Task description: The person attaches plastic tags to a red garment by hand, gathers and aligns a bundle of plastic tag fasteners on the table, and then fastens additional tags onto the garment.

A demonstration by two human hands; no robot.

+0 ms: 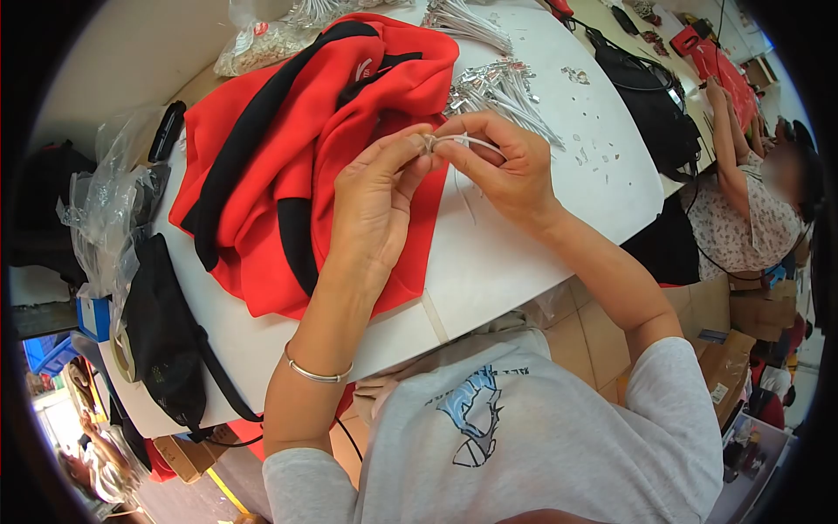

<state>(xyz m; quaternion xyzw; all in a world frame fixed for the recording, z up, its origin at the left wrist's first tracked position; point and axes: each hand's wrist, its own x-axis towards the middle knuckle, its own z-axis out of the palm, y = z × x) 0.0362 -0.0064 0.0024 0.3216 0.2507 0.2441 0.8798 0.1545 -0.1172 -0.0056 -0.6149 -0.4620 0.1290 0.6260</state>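
Both hands meet above the red jacket's right edge, over a white table (pixel 489 253). My left hand (pixel 380 192) is closed, thumb and fingertips pinching the small end piece (pixel 428 145) of a white cable (pixel 473 141). My right hand (pixel 506 166) is closed around the same cable just beside that end, with its tail curving back between the fingers. The end piece is partly covered by fingertips, so its exact shape is hard to make out. Just beyond my right hand lies a bundle of similar white cables (pixel 502 87) with shiny metal ends.
A red and black jacket (pixel 262 175) spreads over the table's left half. Another cable bundle (pixel 471 24) and a bag of beige pieces (pixel 262 52) lie at the back. A black bag (pixel 166 341) sits front left. Another person (pixel 742 192) works at the right.
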